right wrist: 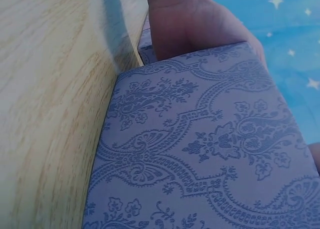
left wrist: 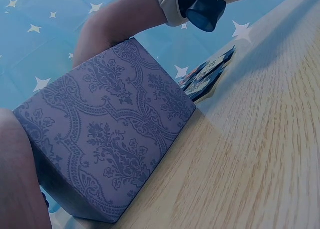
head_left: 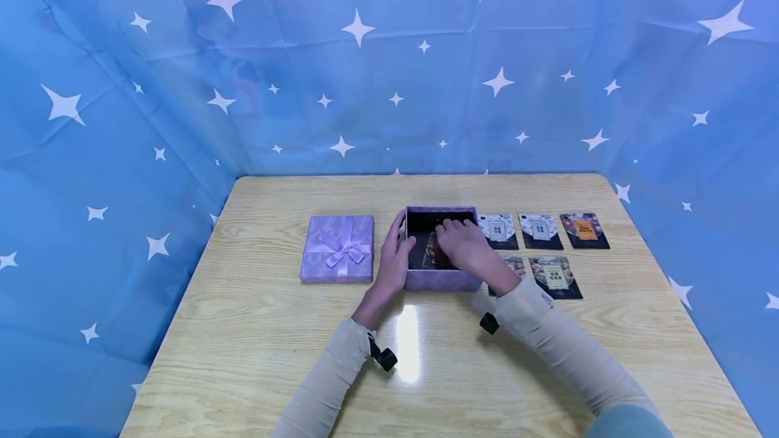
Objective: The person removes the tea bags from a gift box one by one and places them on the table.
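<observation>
A purple patterned gift box stands uncovered on the table, dark inside. My left hand holds its left wall, fingers along the outside and thumb over the rim; in the right wrist view the left hand lies close against that side. My right hand reaches down into the box with bent fingers, gripping a dark reddish packet; its fingertips are hidden. Beside it in the box lies another flat packet. The left wrist view shows the box's front wall and the right hand behind it.
Left of the box lies its purple lid with a ribbon bow. Several dark printed packets lie to the right, among them an orange-labelled packet and a green-labelled packet. A blue star-patterned curtain hangs behind the wooden table.
</observation>
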Tool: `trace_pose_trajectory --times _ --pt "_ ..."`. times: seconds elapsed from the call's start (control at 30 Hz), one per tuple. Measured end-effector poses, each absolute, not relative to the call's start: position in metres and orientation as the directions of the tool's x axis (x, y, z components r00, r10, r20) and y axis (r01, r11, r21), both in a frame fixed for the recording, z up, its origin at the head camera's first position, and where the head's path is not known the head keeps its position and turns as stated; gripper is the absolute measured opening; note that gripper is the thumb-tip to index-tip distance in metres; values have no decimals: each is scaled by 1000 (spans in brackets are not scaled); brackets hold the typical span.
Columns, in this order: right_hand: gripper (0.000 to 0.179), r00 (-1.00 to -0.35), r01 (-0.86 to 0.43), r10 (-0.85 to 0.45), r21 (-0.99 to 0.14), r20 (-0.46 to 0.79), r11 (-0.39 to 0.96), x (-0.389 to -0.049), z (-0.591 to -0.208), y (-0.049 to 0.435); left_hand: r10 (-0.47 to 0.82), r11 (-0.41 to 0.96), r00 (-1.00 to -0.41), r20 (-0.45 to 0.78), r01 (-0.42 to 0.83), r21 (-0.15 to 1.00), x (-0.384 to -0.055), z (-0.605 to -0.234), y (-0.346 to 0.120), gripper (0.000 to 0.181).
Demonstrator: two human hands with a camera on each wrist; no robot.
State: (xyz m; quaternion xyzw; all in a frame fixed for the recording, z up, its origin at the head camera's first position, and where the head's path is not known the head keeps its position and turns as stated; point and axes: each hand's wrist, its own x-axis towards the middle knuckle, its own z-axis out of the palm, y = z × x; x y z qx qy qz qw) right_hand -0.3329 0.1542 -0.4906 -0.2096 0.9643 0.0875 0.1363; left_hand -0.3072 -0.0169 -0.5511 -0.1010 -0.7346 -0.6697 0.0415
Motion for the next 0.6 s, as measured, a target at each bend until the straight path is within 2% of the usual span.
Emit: trace_pose_trajectory --times 0.27,0.43,0.6 --pt "44 -865 -470 -448 47 -227 882 -330 -491 158 92 91 -980 175 184 979 -309 -557 -17 61" --pt "32 -828 -542 -545 -59 -134 838 -327 -488 165 94 87 -979 180 189 978 -310 -559 -16 61" --pt "40 -781 -604 -622 -186 -55 775 -325 -483 170 97 91 -976 193 202 975 -310 -558 -16 61"
